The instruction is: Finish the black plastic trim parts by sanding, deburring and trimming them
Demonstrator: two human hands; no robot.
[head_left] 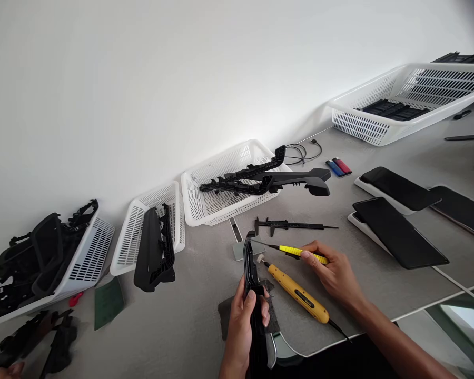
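Note:
My left hand is wrapped around a long black plastic trim piece, which stands nearly upright with its hooked end at the top. Between the thumb and fingers of my right hand is a yellow utility knife; its thin blade points left at the upper end of the trim piece. Whether the blade touches the plastic I cannot tell. Just below the knife lies a yellow rotary tool with a round pale tip. A dark grey cloth is partly hidden behind my left hand.
Black calipers lie beyond the knife. White baskets of black parts line the wall, one more at right. Phones and two lighters are on the right. Another person's hand shows at lower left near black parts.

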